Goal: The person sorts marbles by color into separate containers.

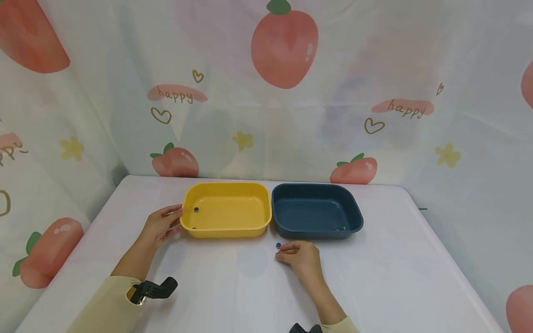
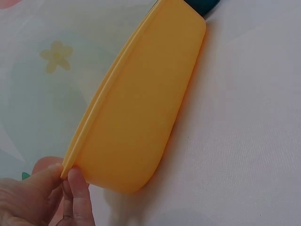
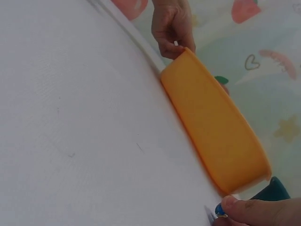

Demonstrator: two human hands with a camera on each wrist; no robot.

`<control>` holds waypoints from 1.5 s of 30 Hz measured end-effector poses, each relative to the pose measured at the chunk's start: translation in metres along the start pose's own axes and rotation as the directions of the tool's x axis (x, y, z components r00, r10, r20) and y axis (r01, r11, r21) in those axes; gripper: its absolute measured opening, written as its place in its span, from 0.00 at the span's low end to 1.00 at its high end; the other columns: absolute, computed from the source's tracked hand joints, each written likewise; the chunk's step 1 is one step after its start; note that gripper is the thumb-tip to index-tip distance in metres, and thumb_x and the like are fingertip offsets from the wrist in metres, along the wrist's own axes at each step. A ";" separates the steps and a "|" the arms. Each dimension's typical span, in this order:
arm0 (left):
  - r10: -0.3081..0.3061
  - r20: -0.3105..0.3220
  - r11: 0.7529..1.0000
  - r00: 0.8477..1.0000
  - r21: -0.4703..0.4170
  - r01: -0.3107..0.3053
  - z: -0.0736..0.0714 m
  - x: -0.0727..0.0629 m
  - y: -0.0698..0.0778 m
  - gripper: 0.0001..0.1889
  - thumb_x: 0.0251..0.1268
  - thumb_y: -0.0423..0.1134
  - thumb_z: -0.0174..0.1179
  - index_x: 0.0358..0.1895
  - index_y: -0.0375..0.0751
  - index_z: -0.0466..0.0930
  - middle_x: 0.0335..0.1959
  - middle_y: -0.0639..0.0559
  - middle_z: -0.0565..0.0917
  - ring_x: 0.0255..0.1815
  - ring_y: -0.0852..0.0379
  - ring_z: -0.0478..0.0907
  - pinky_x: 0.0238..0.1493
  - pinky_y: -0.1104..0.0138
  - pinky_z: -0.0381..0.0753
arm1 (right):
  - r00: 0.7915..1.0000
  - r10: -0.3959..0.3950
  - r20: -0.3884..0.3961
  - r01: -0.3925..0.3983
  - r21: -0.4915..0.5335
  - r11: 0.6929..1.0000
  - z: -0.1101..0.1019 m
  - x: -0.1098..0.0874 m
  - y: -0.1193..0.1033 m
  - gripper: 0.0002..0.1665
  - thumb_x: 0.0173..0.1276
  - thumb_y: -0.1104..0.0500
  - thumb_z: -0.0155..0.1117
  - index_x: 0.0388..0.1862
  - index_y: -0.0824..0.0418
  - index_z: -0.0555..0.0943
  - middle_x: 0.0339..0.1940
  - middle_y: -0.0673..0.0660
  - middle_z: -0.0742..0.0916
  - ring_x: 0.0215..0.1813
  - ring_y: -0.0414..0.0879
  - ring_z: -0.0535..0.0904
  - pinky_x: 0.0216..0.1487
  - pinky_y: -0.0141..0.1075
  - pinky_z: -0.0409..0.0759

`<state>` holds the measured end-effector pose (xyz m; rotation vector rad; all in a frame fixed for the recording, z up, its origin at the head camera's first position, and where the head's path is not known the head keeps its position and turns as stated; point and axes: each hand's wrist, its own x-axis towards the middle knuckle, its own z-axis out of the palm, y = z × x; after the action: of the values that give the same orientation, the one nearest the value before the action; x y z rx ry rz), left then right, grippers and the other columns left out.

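My left hand (image 1: 160, 226) pinches the left rim of a yellow plastic bin (image 1: 226, 233), thumb on one side and fingers on the other in the left wrist view. Inside that bin lie a small dark blue bead (image 1: 196, 209) and another small dark piece near its front wall. My right hand (image 1: 301, 261) is low over the table in front of the bins. Its thumb and fingertips pinch a shiny blue bead (image 3: 219, 210), partly hidden by the thumb in the right wrist view.
A dark blue bin (image 1: 318, 234) stands right beside the yellow one, with small green pieces (image 1: 341, 229) in its front right corner. Both rest near the back of a white-covered table (image 1: 233, 296). A printed curtain (image 1: 283, 138) hangs behind.
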<state>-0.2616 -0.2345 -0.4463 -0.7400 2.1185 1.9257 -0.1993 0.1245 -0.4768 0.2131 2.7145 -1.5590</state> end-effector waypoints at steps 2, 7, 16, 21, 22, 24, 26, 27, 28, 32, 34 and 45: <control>-0.002 0.000 1.000 1.000 -0.001 0.002 0.000 0.000 0.000 0.27 0.72 0.45 0.58 0.71 0.43 0.68 0.61 0.44 0.75 0.40 0.61 0.78 0.43 0.73 0.84 | 1.000 0.009 0.011 -0.009 0.014 1.000 -0.001 -0.001 -0.001 0.11 0.48 0.63 0.81 0.32 0.62 0.89 0.28 0.53 0.90 0.35 0.42 0.87 0.35 0.32 0.83; -0.001 0.003 1.000 1.000 0.002 0.001 0.000 -0.002 0.001 0.28 0.72 0.46 0.58 0.71 0.43 0.68 0.62 0.43 0.74 0.39 0.62 0.78 0.43 0.73 0.84 | 0.999 0.033 0.030 -0.034 0.032 0.999 -0.003 -0.002 -0.002 0.11 0.49 0.62 0.80 0.33 0.63 0.89 0.28 0.54 0.90 0.34 0.42 0.87 0.33 0.30 0.82; 0.028 0.022 1.000 0.999 -0.004 -0.027 0.000 -0.002 0.000 0.28 0.73 0.45 0.57 0.72 0.43 0.66 0.67 0.40 0.71 0.47 0.58 0.78 0.44 0.73 0.84 | 0.998 0.025 0.065 -0.030 0.074 0.997 0.000 0.000 -0.010 0.11 0.50 0.65 0.80 0.34 0.64 0.88 0.29 0.56 0.90 0.35 0.44 0.88 0.37 0.33 0.85; 0.036 0.030 0.999 0.999 -0.008 -0.036 0.000 -0.002 0.001 0.27 0.73 0.44 0.57 0.73 0.43 0.66 0.69 0.40 0.71 0.47 0.58 0.79 0.41 0.74 0.84 | 0.995 0.027 0.094 -0.038 0.121 0.992 0.000 0.002 -0.016 0.11 0.52 0.66 0.78 0.35 0.66 0.88 0.29 0.57 0.90 0.34 0.45 0.88 0.37 0.34 0.86; 0.034 0.030 0.999 0.999 -0.009 -0.034 0.000 -0.002 0.002 0.27 0.73 0.44 0.57 0.73 0.43 0.66 0.69 0.40 0.71 0.47 0.57 0.79 0.41 0.74 0.84 | 0.995 0.028 0.100 -0.041 0.133 0.990 0.000 0.002 -0.017 0.11 0.52 0.66 0.77 0.36 0.67 0.87 0.29 0.57 0.90 0.34 0.45 0.88 0.37 0.34 0.86; 0.028 0.029 1.000 0.999 -0.008 -0.028 0.000 -0.002 0.002 0.27 0.73 0.44 0.57 0.72 0.43 0.66 0.68 0.40 0.71 0.48 0.57 0.79 0.42 0.73 0.84 | 0.994 0.030 0.109 -0.047 0.149 0.988 0.000 0.003 -0.021 0.11 0.53 0.67 0.77 0.36 0.67 0.87 0.29 0.58 0.90 0.34 0.45 0.88 0.37 0.34 0.87; 0.026 0.030 1.000 0.999 -0.007 -0.026 -0.001 -0.002 0.003 0.27 0.73 0.44 0.57 0.72 0.43 0.67 0.67 0.40 0.72 0.47 0.57 0.79 0.42 0.73 0.84 | 0.993 0.036 0.116 -0.053 0.150 0.987 -0.001 0.004 -0.024 0.11 0.53 0.66 0.77 0.36 0.67 0.87 0.29 0.57 0.90 0.34 0.45 0.88 0.38 0.34 0.87; 0.027 0.033 1.000 0.999 -0.008 -0.027 -0.001 -0.002 0.003 0.27 0.73 0.44 0.56 0.72 0.43 0.66 0.67 0.40 0.72 0.46 0.58 0.79 0.43 0.73 0.84 | 0.992 0.039 0.118 -0.056 0.149 0.987 -0.001 0.005 -0.026 0.11 0.54 0.66 0.77 0.36 0.66 0.87 0.29 0.57 0.90 0.34 0.45 0.88 0.38 0.34 0.87; 0.026 0.034 1.000 0.999 -0.007 -0.026 -0.001 -0.002 0.004 0.27 0.73 0.44 0.56 0.72 0.44 0.67 0.67 0.40 0.72 0.45 0.59 0.79 0.43 0.73 0.84 | 0.992 0.042 0.120 -0.060 0.149 0.987 -0.002 0.006 -0.029 0.11 0.54 0.66 0.77 0.37 0.66 0.87 0.30 0.57 0.90 0.34 0.45 0.88 0.38 0.35 0.87; 0.026 0.038 1.000 0.999 -0.003 -0.026 -0.001 -0.002 0.005 0.27 0.74 0.44 0.56 0.72 0.44 0.67 0.66 0.41 0.73 0.41 0.61 0.79 0.41 0.73 0.84 | 0.990 0.053 0.134 -0.073 0.155 0.985 -0.004 0.010 -0.039 0.12 0.54 0.63 0.78 0.37 0.66 0.87 0.31 0.57 0.90 0.34 0.45 0.88 0.39 0.35 0.87; 0.022 0.036 1.000 0.999 0.000 -0.022 0.000 -0.001 0.006 0.27 0.73 0.44 0.56 0.72 0.44 0.67 0.65 0.41 0.74 0.40 0.62 0.78 0.40 0.74 0.84 | 0.989 0.050 0.142 -0.073 0.160 0.984 -0.005 0.012 -0.044 0.13 0.54 0.62 0.78 0.38 0.65 0.87 0.31 0.57 0.90 0.34 0.45 0.88 0.39 0.35 0.87; 0.028 0.036 1.000 0.999 0.000 -0.028 0.000 -0.001 0.005 0.27 0.73 0.43 0.57 0.72 0.44 0.67 0.65 0.41 0.74 0.42 0.61 0.79 0.41 0.73 0.84 | 0.983 0.003 0.183 -0.049 0.248 0.968 0.004 0.029 -0.077 0.13 0.54 0.64 0.78 0.38 0.67 0.87 0.33 0.59 0.91 0.35 0.47 0.89 0.42 0.38 0.87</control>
<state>-0.2633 -0.2345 -0.4418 -0.6742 2.1196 1.9372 -0.2374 0.0858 -0.4146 0.1003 2.3664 -1.8154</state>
